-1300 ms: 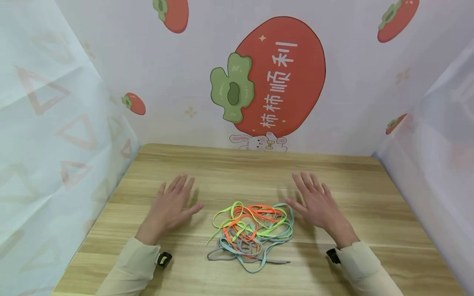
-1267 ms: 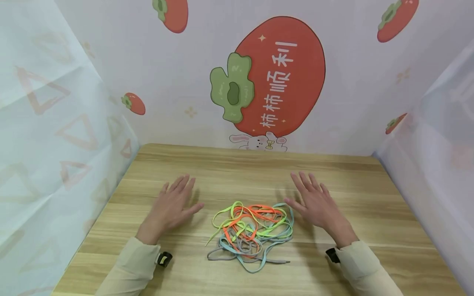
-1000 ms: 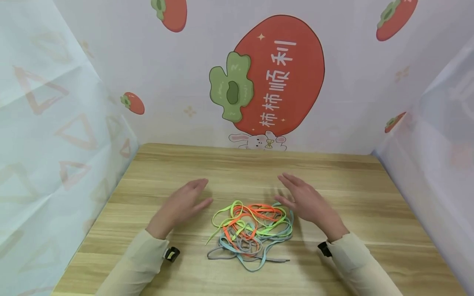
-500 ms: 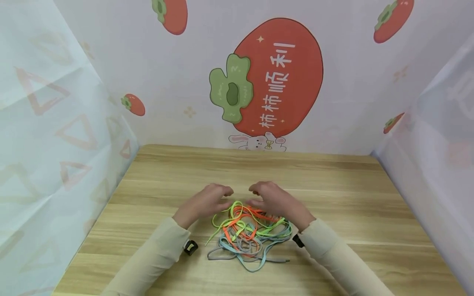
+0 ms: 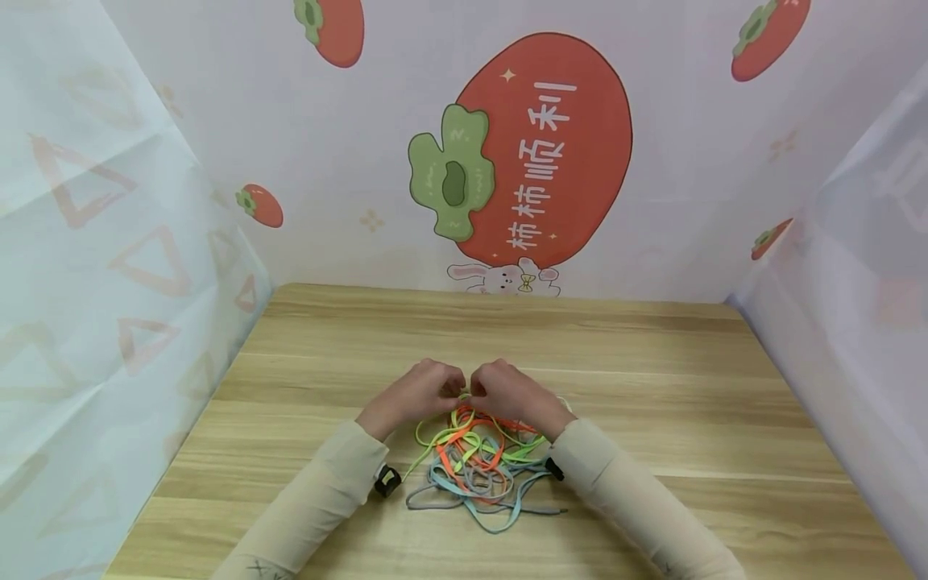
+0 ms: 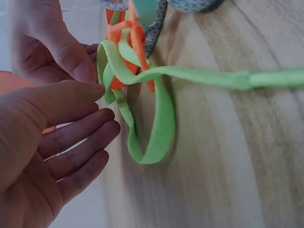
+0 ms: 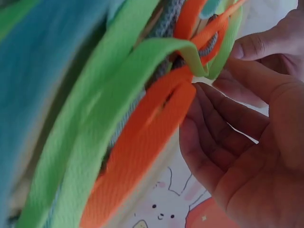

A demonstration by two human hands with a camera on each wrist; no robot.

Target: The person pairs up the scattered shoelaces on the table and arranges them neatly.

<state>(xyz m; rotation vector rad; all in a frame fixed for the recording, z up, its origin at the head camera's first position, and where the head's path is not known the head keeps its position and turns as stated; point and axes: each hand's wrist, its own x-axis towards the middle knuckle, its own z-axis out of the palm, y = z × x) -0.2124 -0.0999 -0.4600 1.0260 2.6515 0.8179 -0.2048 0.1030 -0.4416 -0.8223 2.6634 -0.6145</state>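
Left hand [image 5: 420, 391] and right hand [image 5: 510, 395], fingers curved, pinching unclear, partly hide one lime, orange, blue and grey fabric-lace tangle [image 5: 473, 441] on one wood-grain table [image 5: 652, 346].

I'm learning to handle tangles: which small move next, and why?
Perhaps pinch the green lace and lift gently. The left hand and right hand are right beside it, and it crosses the orange lace, so tugging might snag it.

The flat woven neon-green lace [image 6: 164, 126], flat woven orange lace [image 7: 137, 147] and flat light-blue lace [image 7: 38, 71] are plain, the cord-like grey lace [image 6: 197, 4] is flecked, the wooden surface [image 5: 652, 346] tan-streaked, and the white backdrop [image 5: 326, 137] patterned with red, green-leaved fruit.
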